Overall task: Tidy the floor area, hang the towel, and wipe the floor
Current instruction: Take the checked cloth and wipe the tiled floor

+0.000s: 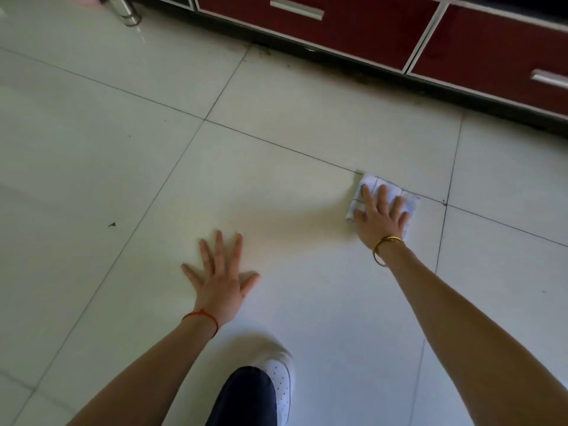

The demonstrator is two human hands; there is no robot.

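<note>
Both hands lie flat with fingers spread, right hand [381,215] pressing the cloth [382,196], left hand [219,279] on the floor [123,179]

Cloth [381,192] mostly hidden under right hand [379,218]. Metal container [126,9] far beyond left hand [219,279], cut by top edge. Both forearms cut by bottom edge.

The cloth [384,196] is showing white with thin dark grid lines; at one o'clock, the cabinet fronts [362,29] are showing glossy dark red above pale floor tiles [107,167].
</note>
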